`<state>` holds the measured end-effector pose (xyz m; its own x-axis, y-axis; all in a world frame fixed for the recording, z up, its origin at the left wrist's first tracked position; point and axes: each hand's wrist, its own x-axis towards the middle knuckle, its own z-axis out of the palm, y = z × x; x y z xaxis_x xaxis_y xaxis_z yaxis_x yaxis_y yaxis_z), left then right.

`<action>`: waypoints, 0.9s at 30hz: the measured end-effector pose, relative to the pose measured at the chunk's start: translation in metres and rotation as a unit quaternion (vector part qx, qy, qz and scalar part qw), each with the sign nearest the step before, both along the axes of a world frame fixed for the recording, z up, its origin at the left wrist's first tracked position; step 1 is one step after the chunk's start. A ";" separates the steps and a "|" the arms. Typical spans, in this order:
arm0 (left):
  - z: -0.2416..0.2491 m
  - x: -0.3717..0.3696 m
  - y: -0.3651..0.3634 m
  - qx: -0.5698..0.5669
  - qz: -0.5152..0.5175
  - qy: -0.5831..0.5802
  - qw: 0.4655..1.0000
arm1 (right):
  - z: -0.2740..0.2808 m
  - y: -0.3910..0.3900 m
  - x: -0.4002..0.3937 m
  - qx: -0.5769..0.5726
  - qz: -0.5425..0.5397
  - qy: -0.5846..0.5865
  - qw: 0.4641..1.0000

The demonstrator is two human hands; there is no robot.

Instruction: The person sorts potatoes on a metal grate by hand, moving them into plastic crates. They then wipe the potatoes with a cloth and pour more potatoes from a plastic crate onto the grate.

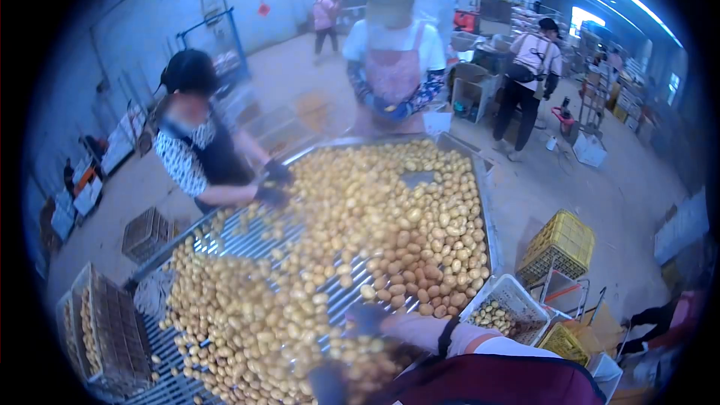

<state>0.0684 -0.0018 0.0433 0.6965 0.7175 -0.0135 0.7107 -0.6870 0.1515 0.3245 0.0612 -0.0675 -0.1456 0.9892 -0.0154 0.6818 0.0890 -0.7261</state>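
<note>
Many potatoes are spread over a sorting table with metal rollers. My right hand, in a dark glove, reaches in from the lower right and lies at the potatoes, by bare rollers. Lower down, my left hand, also gloved, is among the potatoes near the bottom edge. Both hands are blurred by motion, and their fingers cannot be made out. Browner potatoes are gathered just above my right forearm.
Two co-workers stand at the far side, one with gloved hands on the potatoes. A white crate with potatoes is at the right edge, near a yellow crate. Another crate stands at the left. People are farther back.
</note>
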 end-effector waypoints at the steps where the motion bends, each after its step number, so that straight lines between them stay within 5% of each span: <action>1: -0.015 -0.014 0.000 0.035 -0.030 -0.077 0.996 | 0.003 -0.011 0.004 0.013 -0.005 0.064 0.998; 2: -0.025 -0.021 0.000 0.067 -0.059 -0.154 0.984 | 0.005 -0.024 0.007 0.053 -0.004 0.130 0.990; 4: -0.005 -0.010 -0.010 -0.105 0.077 -0.213 0.968 | 0.006 -0.049 0.015 0.225 0.035 0.210 0.951; 5: 0.023 0.006 -0.008 -0.174 0.115 -0.217 0.954 | 0.028 -0.069 0.012 0.054 0.046 0.400 0.914; 6: 0.037 0.015 -0.010 -0.242 0.154 -0.218 0.933 | 0.057 -0.089 0.010 -0.104 -0.002 0.570 0.815; 7: 0.010 0.015 0.005 -0.142 0.083 -0.342 0.925 | 0.091 -0.101 0.012 -0.003 0.055 0.501 0.864; 9: 0.012 0.048 0.003 -0.004 0.010 -0.409 0.913 | 0.120 -0.116 0.004 0.149 0.106 0.452 0.873; 11: 0.051 0.082 -0.003 0.023 -0.076 -0.328 0.941 | 0.156 -0.126 0.005 0.266 0.130 0.396 0.869; 12: 0.051 0.089 -0.005 -0.029 -0.097 -0.354 0.930 | 0.156 -0.134 0.007 0.212 0.094 0.483 0.845; 14: 0.020 0.114 0.013 -0.124 -0.147 -0.351 0.917 | 0.139 -0.153 0.015 0.050 0.004 0.683 0.729; 15: 0.014 0.115 0.012 -0.132 -0.161 -0.333 0.920 | 0.129 -0.164 0.022 -0.044 -0.069 0.786 0.613; 18: 0.020 0.124 -0.001 -0.078 -0.191 -0.319 0.925 | 0.132 -0.205 0.045 -0.079 -0.030 0.883 0.462; 19: 0.029 0.135 -0.009 -0.046 -0.205 -0.329 0.921 | 0.145 -0.216 0.044 -0.062 -0.137 0.873 0.464; 22: 0.045 0.141 -0.012 -0.130 -0.232 -0.330 0.906 | 0.129 -0.261 0.061 -0.007 -0.087 0.897 0.433; 24: 0.034 0.128 -0.012 -0.270 -0.178 -0.401 0.857 | 0.121 -0.297 0.066 0.033 -0.150 0.889 0.431; 26: 0.020 0.102 -0.004 -0.276 -0.118 -0.376 0.877 | 0.090 -0.339 0.072 0.072 -0.196 0.873 0.442; 27: 0.013 0.088 0.001 -0.274 -0.099 -0.361 0.886 | 0.072 -0.373 0.074 0.088 -0.283 0.783 0.546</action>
